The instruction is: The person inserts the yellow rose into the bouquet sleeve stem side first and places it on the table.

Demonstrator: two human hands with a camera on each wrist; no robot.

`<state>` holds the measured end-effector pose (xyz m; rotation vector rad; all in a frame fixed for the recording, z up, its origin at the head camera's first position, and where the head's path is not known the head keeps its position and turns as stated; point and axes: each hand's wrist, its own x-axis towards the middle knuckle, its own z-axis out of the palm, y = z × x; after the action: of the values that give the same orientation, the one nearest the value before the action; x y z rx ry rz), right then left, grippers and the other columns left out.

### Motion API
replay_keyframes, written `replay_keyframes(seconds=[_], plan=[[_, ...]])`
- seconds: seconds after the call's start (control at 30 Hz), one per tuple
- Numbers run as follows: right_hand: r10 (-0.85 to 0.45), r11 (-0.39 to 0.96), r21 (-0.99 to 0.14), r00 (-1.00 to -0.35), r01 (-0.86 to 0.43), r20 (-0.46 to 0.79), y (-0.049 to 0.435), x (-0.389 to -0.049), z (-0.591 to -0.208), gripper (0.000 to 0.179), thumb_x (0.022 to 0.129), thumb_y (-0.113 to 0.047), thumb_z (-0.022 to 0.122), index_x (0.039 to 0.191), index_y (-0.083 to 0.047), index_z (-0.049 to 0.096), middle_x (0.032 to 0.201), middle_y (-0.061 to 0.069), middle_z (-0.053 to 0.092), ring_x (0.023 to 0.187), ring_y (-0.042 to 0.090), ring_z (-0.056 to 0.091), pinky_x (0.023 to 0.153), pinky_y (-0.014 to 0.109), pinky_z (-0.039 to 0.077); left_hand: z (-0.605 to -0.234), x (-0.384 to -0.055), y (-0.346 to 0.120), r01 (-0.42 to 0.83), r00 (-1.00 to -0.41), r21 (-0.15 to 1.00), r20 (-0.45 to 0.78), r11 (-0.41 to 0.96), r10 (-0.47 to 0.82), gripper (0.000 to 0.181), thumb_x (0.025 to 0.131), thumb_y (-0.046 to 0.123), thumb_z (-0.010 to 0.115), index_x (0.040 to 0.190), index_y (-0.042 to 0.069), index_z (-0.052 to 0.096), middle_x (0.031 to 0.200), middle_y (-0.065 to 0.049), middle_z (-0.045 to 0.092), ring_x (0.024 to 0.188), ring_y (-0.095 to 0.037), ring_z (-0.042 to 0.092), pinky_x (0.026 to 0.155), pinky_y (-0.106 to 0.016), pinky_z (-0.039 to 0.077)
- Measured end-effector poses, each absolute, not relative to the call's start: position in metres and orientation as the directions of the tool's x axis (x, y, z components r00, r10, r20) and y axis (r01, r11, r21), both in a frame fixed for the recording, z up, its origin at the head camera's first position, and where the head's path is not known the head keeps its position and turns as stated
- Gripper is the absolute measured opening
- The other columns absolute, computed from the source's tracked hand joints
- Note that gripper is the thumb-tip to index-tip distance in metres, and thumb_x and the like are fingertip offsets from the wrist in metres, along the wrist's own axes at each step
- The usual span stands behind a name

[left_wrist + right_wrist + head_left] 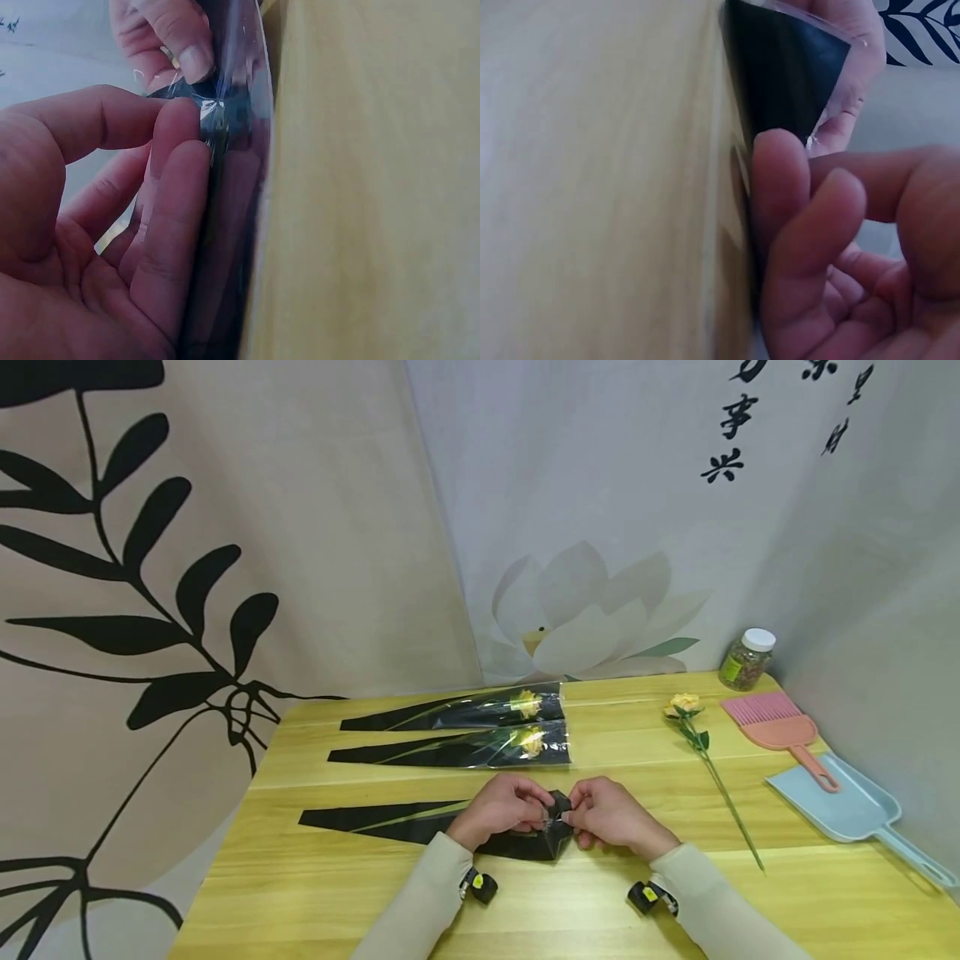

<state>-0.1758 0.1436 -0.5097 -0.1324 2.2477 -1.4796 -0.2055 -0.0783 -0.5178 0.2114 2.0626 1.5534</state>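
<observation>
A long tapered flower sleeve (517,847), black with clear film, lies across the table in front of me, a green stem (408,816) showing inside it. My left hand (504,810) pinches the film at the sleeve's wide right end between thumb and fingers. Opposite it, my right hand (611,814) pinches the edge of that same end. The black end stands bunched up between both hands. In the left wrist view the left hand's fingertips (184,120) are right at the shiny film. The right wrist view has the black sleeve corner (784,67) beyond the right hand. The flower head is hidden.
Behind lie two sleeved yellow flowers (450,752), one above the other. To the right are a loose yellow flower (686,703) with a long stem, a pink brush (780,727), a blue dustpan (840,802) and a white-lidded jar (746,662). Curtains stand behind the table.
</observation>
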Motion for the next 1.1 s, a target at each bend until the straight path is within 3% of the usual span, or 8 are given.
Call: replay_keyframes(seconds=[0.73, 0.93, 1.1], plan=[[-0.210, 0.448, -0.884, -0.946, 0.131, -0.247, 0.196, -0.185, -0.496, 0.021, 0.104, -0.024, 0.069, 0.110, -0.003, 0.067, 0.080, 0.013, 0.070, 0.062, 0.022, 0.064, 0.049, 0.034, 0.051, -0.517, -0.204, -0.081, -0.186, -0.820, 0.931, -0.323, 0.313, 0.473, 0.025, 0.085, 0.005, 0.085, 0.110, 0.008, 0.084, 0.101, -0.006, 0.081, 0.082, -0.010, 0.074, 0.070, -0.029, 0.063], [-0.165, 0.505, -0.863, -0.978, 0.024, -0.124, 0.224, -0.192, -0.493, 0.023, 0.104, -0.023, 0.069, 0.112, -0.002, 0.069, 0.088, 0.014, 0.073, 0.074, 0.024, 0.069, 0.061, 0.030, 0.052, -0.519, -0.204, -0.081, -0.182, -0.819, 0.933, -0.319, 0.311, 0.477, 0.023, 0.087, 0.006, 0.083, 0.109, 0.010, 0.084, 0.098, -0.003, 0.081, 0.081, -0.011, 0.075, 0.070, -0.028, 0.063], [-0.096, 0.557, -0.830, -0.994, -0.007, -0.056, 0.250, -0.190, -0.492, 0.027, 0.106, -0.029, 0.066, 0.117, -0.004, 0.069, 0.105, 0.014, 0.074, 0.088, 0.021, 0.069, 0.070, 0.027, 0.054, -0.519, -0.204, -0.081, -0.180, -0.819, 0.933, -0.317, 0.310, 0.478, 0.020, 0.088, 0.007, 0.083, 0.107, 0.012, 0.084, 0.099, -0.002, 0.081, 0.081, -0.012, 0.075, 0.072, -0.029, 0.063]])
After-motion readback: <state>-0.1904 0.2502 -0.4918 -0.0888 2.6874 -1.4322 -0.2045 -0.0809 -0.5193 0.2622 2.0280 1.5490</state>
